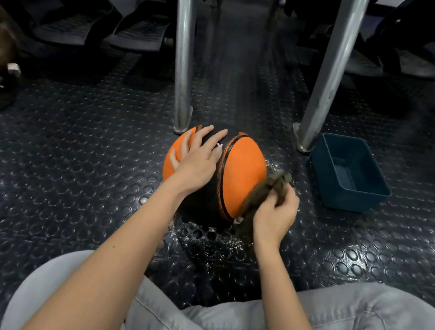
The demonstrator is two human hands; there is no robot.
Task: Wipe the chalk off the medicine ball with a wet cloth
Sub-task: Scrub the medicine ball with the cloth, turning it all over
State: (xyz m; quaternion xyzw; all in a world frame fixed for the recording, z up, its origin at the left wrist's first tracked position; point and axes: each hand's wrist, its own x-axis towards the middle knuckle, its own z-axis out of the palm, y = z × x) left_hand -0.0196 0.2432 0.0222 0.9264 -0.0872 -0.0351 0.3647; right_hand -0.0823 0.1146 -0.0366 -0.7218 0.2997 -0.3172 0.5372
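Note:
An orange and black medicine ball (pixel 244 172) sits on the studded rubber floor in front of my knees. My left hand (pixel 198 160) rests flat on its upper left side, fingers spread over the black band. My right hand (pixel 275 216) grips a dark brown wet cloth (pixel 264 192) and holds it against the ball's lower right orange panel. Water drops glisten on the floor around and under the ball.
A blue plastic tub (pixel 351 172) stands on the floor to the right of the ball. Two metal posts (pixel 184 52) (pixel 333 64) rise just behind the ball. Dark gym equipment with foot plates (pixel 139 31) fills the back. My grey-trousered legs (pixel 355 329) frame the near floor.

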